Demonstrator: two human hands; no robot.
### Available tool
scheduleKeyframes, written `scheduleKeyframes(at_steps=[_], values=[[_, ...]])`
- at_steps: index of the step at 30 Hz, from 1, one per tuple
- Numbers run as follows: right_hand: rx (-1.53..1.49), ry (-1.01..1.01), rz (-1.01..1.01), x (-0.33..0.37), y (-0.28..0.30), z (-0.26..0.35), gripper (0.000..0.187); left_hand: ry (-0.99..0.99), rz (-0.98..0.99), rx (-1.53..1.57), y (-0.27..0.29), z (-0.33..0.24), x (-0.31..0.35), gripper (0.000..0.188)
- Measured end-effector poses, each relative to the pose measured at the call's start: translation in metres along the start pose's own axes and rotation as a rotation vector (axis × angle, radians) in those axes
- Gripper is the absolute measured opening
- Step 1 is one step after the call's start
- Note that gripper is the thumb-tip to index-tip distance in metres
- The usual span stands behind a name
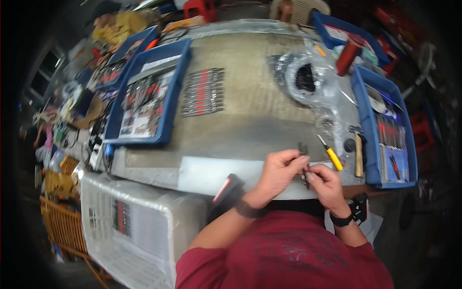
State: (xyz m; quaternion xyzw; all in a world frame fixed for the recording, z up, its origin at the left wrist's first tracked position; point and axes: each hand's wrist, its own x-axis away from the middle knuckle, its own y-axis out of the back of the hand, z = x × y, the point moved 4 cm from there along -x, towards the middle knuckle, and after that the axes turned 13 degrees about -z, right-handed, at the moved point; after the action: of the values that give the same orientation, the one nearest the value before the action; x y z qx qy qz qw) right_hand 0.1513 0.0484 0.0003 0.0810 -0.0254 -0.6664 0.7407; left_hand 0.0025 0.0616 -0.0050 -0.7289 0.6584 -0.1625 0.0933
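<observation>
My left hand [279, 171] and my right hand [325, 185] meet over the near edge of the grey worktable [240, 130]. Together they pinch a small dark tool part [304, 166] with a red piece on it; both hands grip it. Just right of my fingers lies a yellow-handled utility knife [331, 154], and beyond it a wooden-handled hammer [358, 154]. A row of red and black tools [203, 91] is laid out on the table's middle left.
A blue tray [168, 125] of tools sits at left, another blue tray [368, 144] at right. Clear plastic bags [308, 77] with dark parts lie at the back. A white plastic crate [139, 226] stands below the table's left. Another person [118, 24] is at far left.
</observation>
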Motion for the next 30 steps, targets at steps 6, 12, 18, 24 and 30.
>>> scheduleKeyframes(at_steps=[6,12,18,24,30], values=[[-0.015,0.002,0.002,0.0011,-0.0016,0.0023,0.011,0.069,0.017,0.026,0.0037,0.0002,0.0015,0.013],[-0.051,-0.009,-0.003,0.0015,-0.0033,0.0025,0.012,0.061,0.033,-0.007,0.0052,0.0007,0.0036,0.012],[-0.048,-0.022,0.001,0.0014,-0.0033,-0.0011,0.013,0.061,0.036,-0.012,0.0042,0.0022,0.0039,0.012],[-0.015,-0.017,0.015,0.0015,-0.0032,-0.0004,0.013,0.075,0.032,-0.014,0.0038,0.0023,0.0049,0.012],[-0.003,0.004,0.016,0.0009,-0.0043,-0.0002,0.011,0.078,0.038,-0.026,0.0040,0.0021,0.0046,0.013]])
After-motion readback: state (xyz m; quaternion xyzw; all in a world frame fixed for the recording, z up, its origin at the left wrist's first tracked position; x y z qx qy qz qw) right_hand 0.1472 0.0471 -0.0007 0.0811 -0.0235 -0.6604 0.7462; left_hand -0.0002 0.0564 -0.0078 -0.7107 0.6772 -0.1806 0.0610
